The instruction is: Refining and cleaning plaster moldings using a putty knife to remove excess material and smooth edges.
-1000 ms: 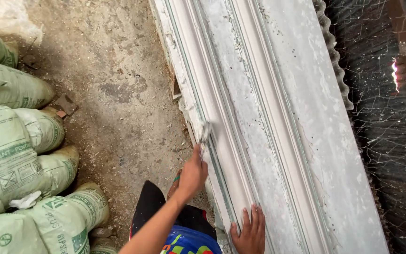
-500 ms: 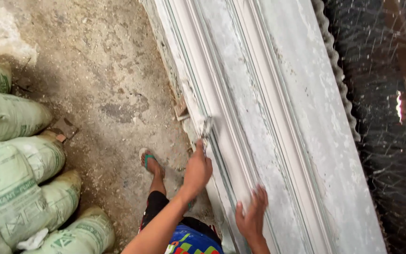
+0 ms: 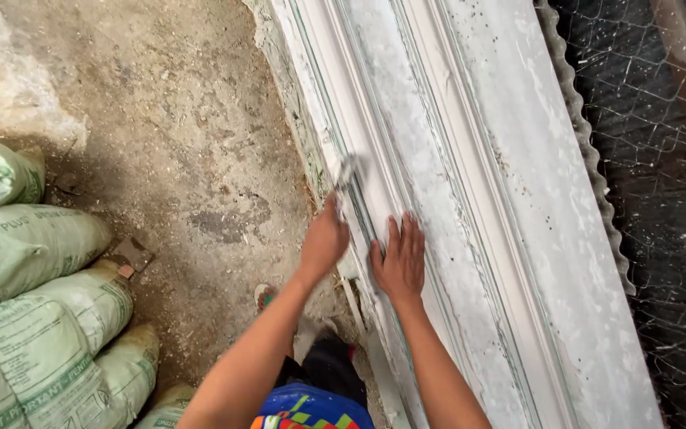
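While my left hand [image 3: 323, 242] grips a small metal tool [image 3: 349, 173], fingers curled shut round its handle, the blade sits just far of them, in a groove of the long white moulding [image 3: 470, 199]. Right hand [image 3: 398, 262] lies flat, fingers spread, on the moulding just right of it. Cement sacks [image 3: 33, 318] stacked left, well apart.

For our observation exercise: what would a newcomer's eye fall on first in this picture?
The long white ridged plaster moulding runs diagonally across the middle. On it, the right hand lies flat while the left hand holds a small metal scraping tool against a groove. Pale green stacked sacks sit at lower left.
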